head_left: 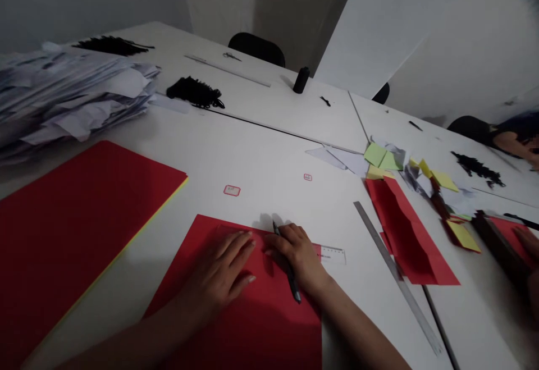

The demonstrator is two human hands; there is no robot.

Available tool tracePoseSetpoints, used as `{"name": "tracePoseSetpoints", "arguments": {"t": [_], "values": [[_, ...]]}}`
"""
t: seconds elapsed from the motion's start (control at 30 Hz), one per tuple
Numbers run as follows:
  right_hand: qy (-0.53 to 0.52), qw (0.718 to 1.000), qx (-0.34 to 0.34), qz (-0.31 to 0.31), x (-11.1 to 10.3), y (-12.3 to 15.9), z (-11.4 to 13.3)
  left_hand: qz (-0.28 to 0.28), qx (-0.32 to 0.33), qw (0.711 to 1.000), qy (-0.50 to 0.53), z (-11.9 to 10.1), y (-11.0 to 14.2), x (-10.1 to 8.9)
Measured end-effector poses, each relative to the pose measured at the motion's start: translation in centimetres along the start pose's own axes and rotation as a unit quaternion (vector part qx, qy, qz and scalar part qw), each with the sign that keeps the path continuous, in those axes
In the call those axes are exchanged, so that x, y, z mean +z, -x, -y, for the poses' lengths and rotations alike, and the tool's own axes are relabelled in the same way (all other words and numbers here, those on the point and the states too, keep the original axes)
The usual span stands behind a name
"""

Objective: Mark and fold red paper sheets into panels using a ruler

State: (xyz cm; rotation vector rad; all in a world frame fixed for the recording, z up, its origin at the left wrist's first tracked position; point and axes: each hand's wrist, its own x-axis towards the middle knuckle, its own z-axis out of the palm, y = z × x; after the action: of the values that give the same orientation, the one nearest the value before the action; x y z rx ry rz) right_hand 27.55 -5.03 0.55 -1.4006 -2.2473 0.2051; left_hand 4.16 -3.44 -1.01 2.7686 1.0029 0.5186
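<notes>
Two hands (214,272) (300,255), one pen (293,287), one sheet (261,328)

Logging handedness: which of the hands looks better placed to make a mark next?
Probably the right hand: it holds the pen, while the left hand lies over the red paper.

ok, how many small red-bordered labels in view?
2: one white, red-bordered rectangular label on the white table beyond the left hand, one beyond the right hand. Papers may hide others.

Bare left hand (215,272): outstretched, palm down
Bare right hand (298,256): curled, pinching
Bare forearms (357,322): angled inward
</notes>
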Motion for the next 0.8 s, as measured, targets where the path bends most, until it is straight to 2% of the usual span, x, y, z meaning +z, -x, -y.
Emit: {"name": "tracePoseSetpoints", "arguments": {"t": [0.23,0.8], "values": [[-0.018,1.0,0.005,-0.014,0.2,0.8,-1.4,0.008,-0.034,0.999,0.015,0.1,0.0,-0.1],[0.02,0.999,0.024,-0.024,0.5,0.8,-1.4,-0.005,-0.017,1.0,-0.001,0.2,-0.4,-0.3]]}}
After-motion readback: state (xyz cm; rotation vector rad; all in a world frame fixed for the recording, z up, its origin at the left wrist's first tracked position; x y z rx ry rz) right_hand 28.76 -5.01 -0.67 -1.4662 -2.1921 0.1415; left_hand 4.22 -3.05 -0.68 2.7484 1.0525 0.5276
